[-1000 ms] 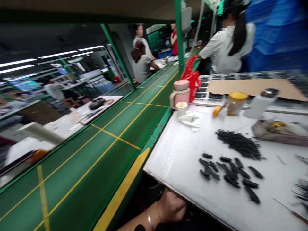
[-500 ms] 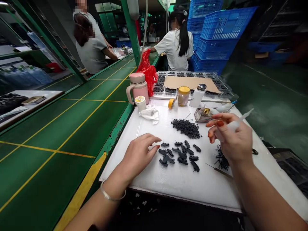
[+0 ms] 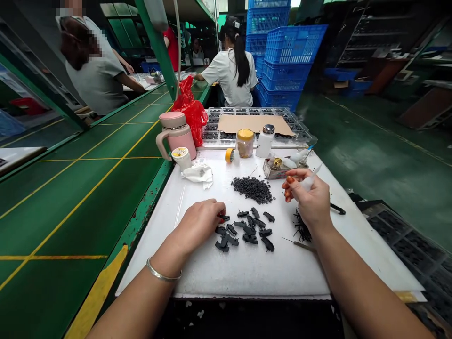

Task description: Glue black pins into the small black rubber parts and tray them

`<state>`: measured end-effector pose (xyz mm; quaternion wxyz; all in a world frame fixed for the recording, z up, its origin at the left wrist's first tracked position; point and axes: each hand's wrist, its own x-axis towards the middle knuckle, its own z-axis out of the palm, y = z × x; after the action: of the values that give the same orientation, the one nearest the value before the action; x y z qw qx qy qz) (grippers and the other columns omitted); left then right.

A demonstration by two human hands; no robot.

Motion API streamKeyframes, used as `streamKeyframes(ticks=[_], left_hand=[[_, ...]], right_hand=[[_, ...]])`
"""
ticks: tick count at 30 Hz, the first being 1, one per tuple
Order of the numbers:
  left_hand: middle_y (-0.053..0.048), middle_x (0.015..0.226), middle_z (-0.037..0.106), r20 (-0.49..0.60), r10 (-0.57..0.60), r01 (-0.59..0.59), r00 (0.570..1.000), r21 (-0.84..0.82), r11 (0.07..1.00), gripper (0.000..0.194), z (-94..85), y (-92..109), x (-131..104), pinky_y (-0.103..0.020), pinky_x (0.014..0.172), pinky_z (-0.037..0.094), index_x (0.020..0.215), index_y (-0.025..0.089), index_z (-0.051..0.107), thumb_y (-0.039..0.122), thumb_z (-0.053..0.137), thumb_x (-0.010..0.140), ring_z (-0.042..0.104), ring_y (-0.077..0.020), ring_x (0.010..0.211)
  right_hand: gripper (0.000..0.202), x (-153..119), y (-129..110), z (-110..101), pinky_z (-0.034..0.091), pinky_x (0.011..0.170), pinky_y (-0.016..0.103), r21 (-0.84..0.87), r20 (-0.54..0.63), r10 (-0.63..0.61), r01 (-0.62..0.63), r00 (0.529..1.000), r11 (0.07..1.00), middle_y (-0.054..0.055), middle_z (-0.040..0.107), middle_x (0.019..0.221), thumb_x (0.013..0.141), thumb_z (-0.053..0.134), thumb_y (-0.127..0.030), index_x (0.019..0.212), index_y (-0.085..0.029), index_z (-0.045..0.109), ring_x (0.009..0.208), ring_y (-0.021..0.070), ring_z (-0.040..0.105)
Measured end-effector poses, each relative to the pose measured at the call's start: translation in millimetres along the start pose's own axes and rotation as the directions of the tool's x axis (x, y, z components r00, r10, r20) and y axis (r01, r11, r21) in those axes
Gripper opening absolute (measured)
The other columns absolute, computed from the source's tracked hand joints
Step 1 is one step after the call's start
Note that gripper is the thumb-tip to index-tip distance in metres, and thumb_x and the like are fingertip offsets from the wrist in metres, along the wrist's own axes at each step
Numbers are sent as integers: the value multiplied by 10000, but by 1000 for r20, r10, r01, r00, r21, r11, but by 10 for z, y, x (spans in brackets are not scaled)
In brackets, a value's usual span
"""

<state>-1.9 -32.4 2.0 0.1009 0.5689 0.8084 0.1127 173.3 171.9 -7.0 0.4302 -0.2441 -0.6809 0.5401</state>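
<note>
My left hand (image 3: 203, 221) pinches one small black plastic part (image 3: 225, 217) at the left edge of a loose group of curved black parts (image 3: 249, 230), several with thin pins sticking out. My right hand (image 3: 310, 197) is closed around a whitish squeeze bottle with a pointed nozzle (image 3: 310, 181), tip up and to the right. Its fingertips are stained orange-brown. Under this hand lie a bunch of thin black pins (image 3: 301, 226) and a thin pointed tool (image 3: 300, 244). Beyond the parts, a heap of tiny black rings (image 3: 252, 189) covers some of the white board (image 3: 243, 278).
A pink mug (image 3: 176, 134), a white tub (image 3: 181, 158), crumpled tissue (image 3: 199, 175), yellow tape (image 3: 229, 155), a jar (image 3: 245, 143) and a white bottle (image 3: 265, 141) stand behind. A green conveyor (image 3: 88, 188) runs left. Co-workers (image 3: 229, 70) sit ahead, near blue crates (image 3: 286, 61).
My left hand has closed its fingers on a black part at the group's left edge. The camera view has turned right. The squeeze bottle stays in my right hand.
</note>
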Motion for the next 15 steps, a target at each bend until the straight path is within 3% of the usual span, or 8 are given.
streamKeyframes(ticks=[5, 8, 11, 15], left_hand=[[5, 820, 636, -113, 0, -30, 994, -267, 963, 124, -101, 47, 70, -238, 633, 407, 851, 217, 631, 136, 549, 804, 583, -156, 746], [4, 825, 655, -231, 22, -126, 973, -447, 886, 80, -161, 191, 162, -237, 652, 459, 873, 211, 649, 200, 595, 815, 600, -153, 757], [-15, 828, 670, -296, 37, -218, 954, -606, 765, 92, -175, 371, 271, -245, 666, 504, 876, 193, 672, 203, 618, 802, 627, -170, 792], [-32, 808, 674, -258, -67, -190, 964, -841, 506, 101, -135, 519, 391, -247, 611, 534, 850, 167, 683, 172, 631, 763, 647, -177, 736]], right_hand=[[275, -42, -21, 31, 472, 441, 240, -17, 56, 41, -40, 998, 999, 9, 599, 672, 809, 633, -387, 953, -156, 596, 494, 108, 546], [290, -84, -51, 85, 465, 438, 238, -28, 147, 63, -60, 987, 998, 3, 585, 649, 796, 640, -407, 927, -151, 604, 484, 107, 536], [292, -125, -87, 144, 469, 448, 239, -62, 252, 53, -39, 966, 997, -8, 566, 623, 802, 627, -424, 919, -158, 602, 468, 107, 533], [324, -150, -93, 192, 475, 403, 225, 39, 294, 84, -99, 952, 994, -3, 578, 714, 838, 557, -475, 992, -197, 494, 503, 125, 577]])
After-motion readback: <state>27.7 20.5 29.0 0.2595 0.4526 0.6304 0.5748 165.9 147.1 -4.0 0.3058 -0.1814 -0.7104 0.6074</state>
